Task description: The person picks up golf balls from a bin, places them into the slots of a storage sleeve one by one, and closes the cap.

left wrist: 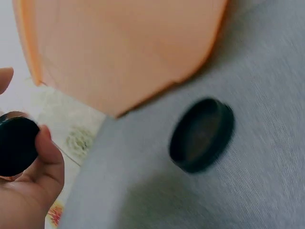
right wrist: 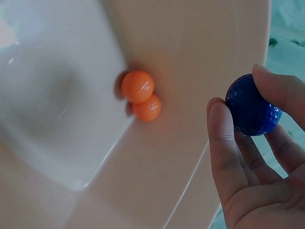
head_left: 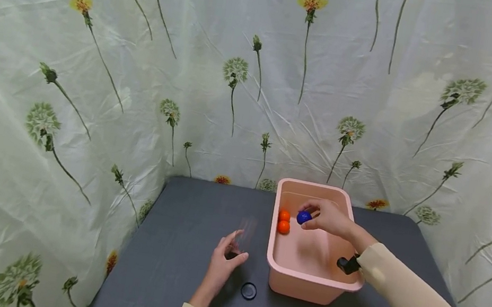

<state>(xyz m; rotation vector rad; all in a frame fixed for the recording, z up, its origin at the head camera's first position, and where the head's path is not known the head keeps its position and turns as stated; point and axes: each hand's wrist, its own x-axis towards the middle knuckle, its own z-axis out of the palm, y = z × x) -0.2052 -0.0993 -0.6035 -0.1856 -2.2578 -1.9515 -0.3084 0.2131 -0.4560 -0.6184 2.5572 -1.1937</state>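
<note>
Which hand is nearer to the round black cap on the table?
Left. The left hand is close by, just beyond and left of the black cap; the right hand is farther off, over the floor of the pink bin, holding a blue ball.

The left wrist view crops the left hand and clear container.

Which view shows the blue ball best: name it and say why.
The right wrist view: the blue ball is large with visible dimples. The head view shows it small in the right hand; the left wrist view does not show it.
</note>
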